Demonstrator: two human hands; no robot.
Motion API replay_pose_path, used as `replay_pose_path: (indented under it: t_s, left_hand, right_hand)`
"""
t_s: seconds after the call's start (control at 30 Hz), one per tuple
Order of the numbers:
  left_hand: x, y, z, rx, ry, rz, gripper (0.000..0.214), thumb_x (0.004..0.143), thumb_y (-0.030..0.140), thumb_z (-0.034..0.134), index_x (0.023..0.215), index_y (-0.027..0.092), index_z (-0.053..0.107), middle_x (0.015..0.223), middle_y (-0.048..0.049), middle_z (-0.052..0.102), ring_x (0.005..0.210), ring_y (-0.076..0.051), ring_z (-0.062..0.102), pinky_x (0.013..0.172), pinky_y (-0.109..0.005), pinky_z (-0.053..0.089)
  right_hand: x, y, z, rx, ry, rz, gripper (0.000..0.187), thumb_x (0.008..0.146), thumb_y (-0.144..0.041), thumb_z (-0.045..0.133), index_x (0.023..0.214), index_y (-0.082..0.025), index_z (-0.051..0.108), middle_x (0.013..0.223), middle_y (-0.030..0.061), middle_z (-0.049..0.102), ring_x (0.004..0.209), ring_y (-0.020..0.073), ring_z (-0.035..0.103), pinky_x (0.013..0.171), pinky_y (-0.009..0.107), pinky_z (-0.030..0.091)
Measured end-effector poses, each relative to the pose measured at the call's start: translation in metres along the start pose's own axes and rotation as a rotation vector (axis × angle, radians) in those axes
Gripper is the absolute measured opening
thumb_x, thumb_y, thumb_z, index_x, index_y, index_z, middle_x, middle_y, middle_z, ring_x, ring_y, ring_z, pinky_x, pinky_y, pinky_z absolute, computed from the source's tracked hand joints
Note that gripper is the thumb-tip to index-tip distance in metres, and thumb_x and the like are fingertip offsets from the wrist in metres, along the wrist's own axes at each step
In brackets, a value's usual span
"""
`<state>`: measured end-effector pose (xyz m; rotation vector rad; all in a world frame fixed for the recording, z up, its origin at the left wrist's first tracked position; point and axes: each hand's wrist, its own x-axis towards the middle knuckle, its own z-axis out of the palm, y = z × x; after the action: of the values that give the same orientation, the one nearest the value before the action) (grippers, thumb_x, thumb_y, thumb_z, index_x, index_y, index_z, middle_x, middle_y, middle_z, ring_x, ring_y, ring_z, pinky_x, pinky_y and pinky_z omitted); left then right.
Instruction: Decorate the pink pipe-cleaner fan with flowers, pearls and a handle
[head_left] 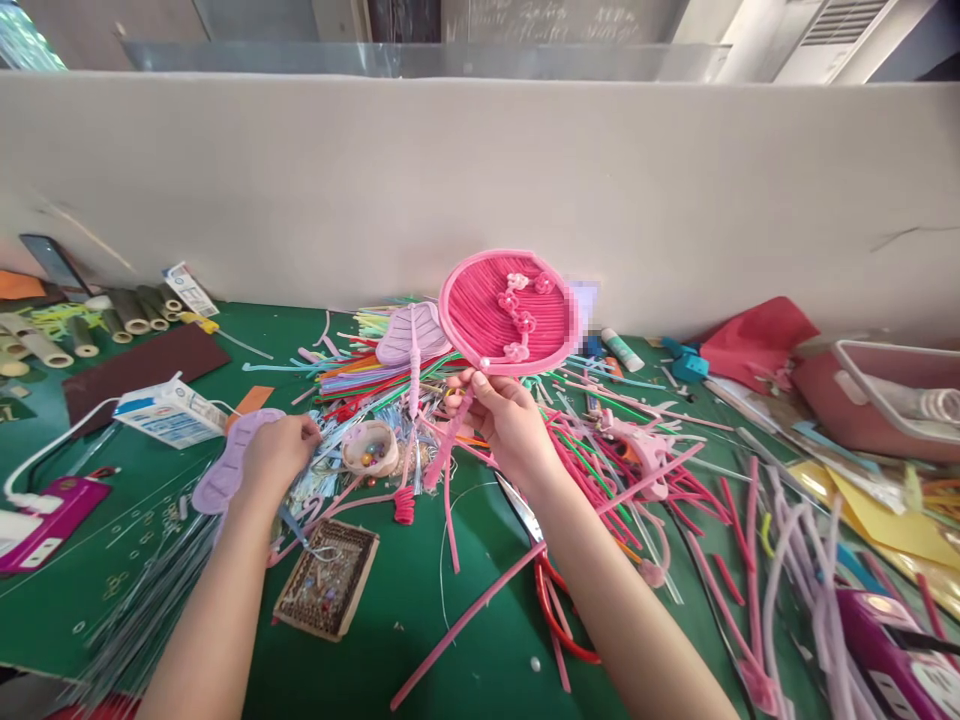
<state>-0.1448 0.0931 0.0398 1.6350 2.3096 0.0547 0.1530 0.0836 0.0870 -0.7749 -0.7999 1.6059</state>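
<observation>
My right hand is closed on the handle of a round pink fan, made of pipe cleaners. The fan stands upright, with small pink flowers and a white bead on its face. My left hand is lower, its fingers bent together at the edge of a heap of pale blue and silver strips; whatever they pinch is hidden. Beside them sits a small round bowl of beads. A lilac pipe-cleaner piece is partly behind my left wrist, and another lilac fan-like piece lies behind the heap.
A cardboard tray of beads lies in front. Red-handled scissors are partly under my right forearm. Pipe cleaners cover the middle. A milk carton, power strips and a pink basket stand around; a pale partition rises behind.
</observation>
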Motion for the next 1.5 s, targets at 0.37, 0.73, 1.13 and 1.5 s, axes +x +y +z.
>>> replay_pose_path:
  t_s: [0.37, 0.73, 1.13, 1.5]
  left_hand:
    - [-0.046, -0.012, -0.045, -0.686, 0.230, -0.076, 0.026, 0.091, 0.034, 0.063, 0.110, 0.017, 0.063, 0.108, -0.0051, 0.068, 0.099, -0.022, 0.066, 0.088, -0.041, 0.056]
    - [-0.102, 0.046, -0.064, -1.231, 0.302, 0.066, 0.028, 0.069, 0.035, 0.076, 0.088, 0.023, 0.059, 0.071, 0.0020, 0.074, 0.081, -0.020, 0.072, 0.091, -0.038, 0.053]
    - [-0.134, 0.081, -0.044, -1.227, -0.026, 0.249, 0.035, 0.071, 0.052, 0.079, 0.087, 0.025, 0.064, 0.079, -0.0038, 0.076, 0.080, -0.025, 0.074, 0.076, -0.036, 0.060]
    - [-0.135, 0.117, -0.053, -1.047, 0.273, 0.368, 0.033, 0.079, 0.053, 0.071, 0.102, 0.031, 0.071, 0.125, -0.0027, 0.071, 0.125, -0.025, 0.061, 0.109, -0.037, 0.047]
  right_hand:
    - [-0.008, -0.002, -0.002, 0.004, 0.019, 0.015, 0.034, 0.070, -0.044, 0.081, 0.084, -0.018, 0.064, 0.092, 0.0034, 0.072, 0.069, 0.0114, 0.066, 0.065, 0.024, 0.054]
    - [-0.027, -0.003, 0.025, 0.085, -0.022, 0.085, 0.042, 0.080, -0.052, 0.073, 0.096, -0.028, 0.042, 0.067, -0.0094, 0.055, 0.041, 0.0026, 0.023, 0.039, 0.016, 0.014]
    - [-0.032, 0.001, 0.036, 0.092, -0.081, 0.092, 0.050, 0.079, -0.039, 0.075, 0.096, -0.029, 0.029, 0.088, -0.0014, 0.076, 0.038, 0.0010, 0.018, 0.036, 0.017, 0.012]
    - [-0.018, -0.060, 0.014, -0.170, -0.207, -0.011, 0.050, 0.076, -0.035, 0.078, 0.108, -0.030, 0.040, 0.061, -0.0132, 0.060, 0.038, 0.0028, 0.023, 0.037, 0.017, 0.015]
